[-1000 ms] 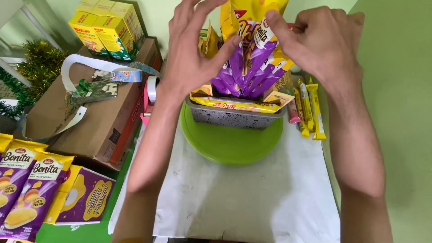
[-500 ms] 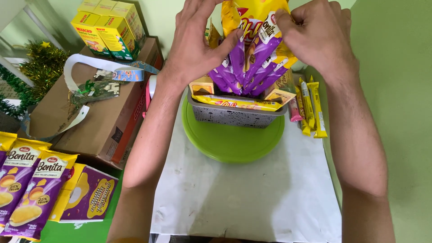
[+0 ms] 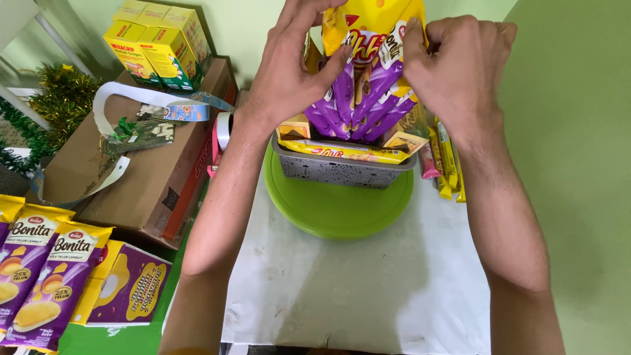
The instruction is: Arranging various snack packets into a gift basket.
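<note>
Both hands are working at the top of the frame, closed around a tall yellow foil snack bag [image 3: 368,29] that is standing upright behind a fan of purple snack packets [image 3: 358,98]. The left hand [image 3: 289,72] is gripping the bag's left edge, its thumb pressing across the front of the foil while its fingers are curling behind, out of sight. The right hand [image 3: 453,66] is pinching the bag's right edge and the upper ends of the purple packets between thumb and bent fingers; how far those fingers are reaching behind cannot be told. The top of the yellow bag is being cut off by the frame edge, so its full height is not showing. The bag and packets are sitting in a small grey perforated plastic basket [image 3: 342,171], whose inside is mostly hidden by a long yellow wrapped bar [image 3: 348,152] lying across its front rim and small yellow boxes at either side. The basket is resting on a round green plastic plate [image 3: 335,213], which is lying on a white sheet of paper [image 3: 355,289] spread over the green surface. Just right of the basket, thin yellow stick packets [image 3: 449,164] are lying partly behind the right forearm. To the left, a brown cardboard box [image 3: 158,171] is carrying ribbon, with yellow cartons [image 3: 158,43] behind it and purple biscuit packs [image 3: 39,269] cut off at the lower left corner.
</note>
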